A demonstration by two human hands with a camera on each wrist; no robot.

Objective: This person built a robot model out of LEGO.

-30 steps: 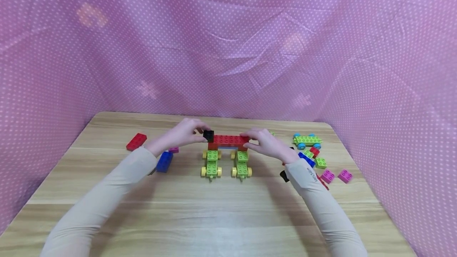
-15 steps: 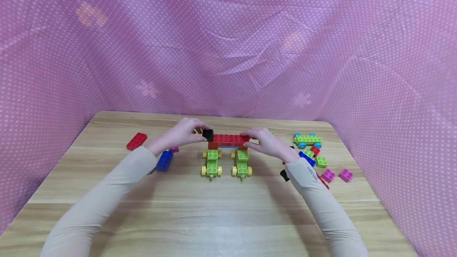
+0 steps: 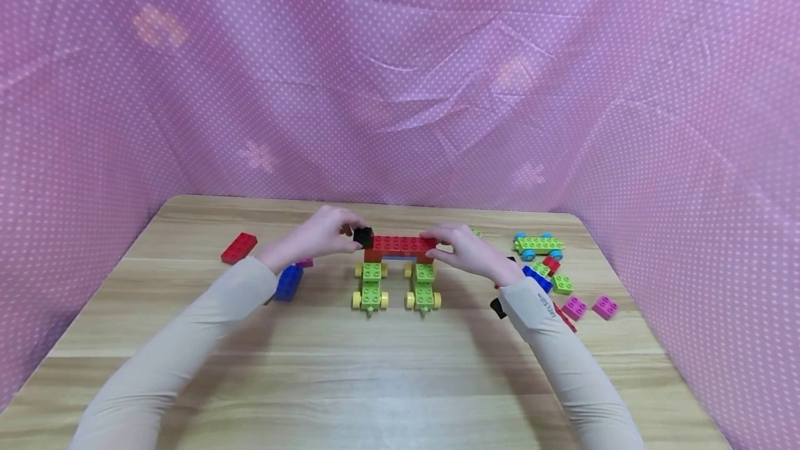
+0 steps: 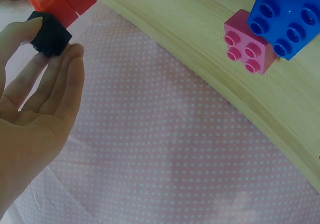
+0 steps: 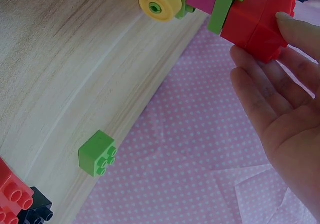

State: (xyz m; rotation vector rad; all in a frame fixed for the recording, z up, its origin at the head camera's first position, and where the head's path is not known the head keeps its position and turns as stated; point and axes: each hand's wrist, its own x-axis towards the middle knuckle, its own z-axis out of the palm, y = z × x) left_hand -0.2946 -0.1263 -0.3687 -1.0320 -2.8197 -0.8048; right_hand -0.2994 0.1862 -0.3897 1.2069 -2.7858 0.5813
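My left hand (image 3: pixel 326 231) pinches a black block (image 3: pixel 363 237) between thumb and fingers at the left end of a long red studded beam (image 3: pixel 401 244). In the left wrist view the black block (image 4: pixel 51 34) lies close against the red part; whether they are joined cannot be told. My right hand (image 3: pixel 467 253) grips the beam's right end, thumb on the near side, as the right wrist view shows on the red bricks (image 5: pixel 260 21). The beam spans two green wheeled bases with yellow wheels, the left base (image 3: pixel 371 292) and the right base (image 3: pixel 423 293).
Left of the structure lie a red brick (image 3: pixel 239 248), a blue brick (image 3: pixel 289 283) and a pink brick (image 4: pixel 249 46). To the right are a green car base with blue wheels (image 3: pixel 539 245), a pink brick (image 3: pixel 605 307) and several loose bricks. A polka-dot cloth (image 3: pixel 400 89) hangs behind the table.
The black block in my left hand has shifted very slightly left and tilted a little. My right hand and the wheeled structure look unmoved.
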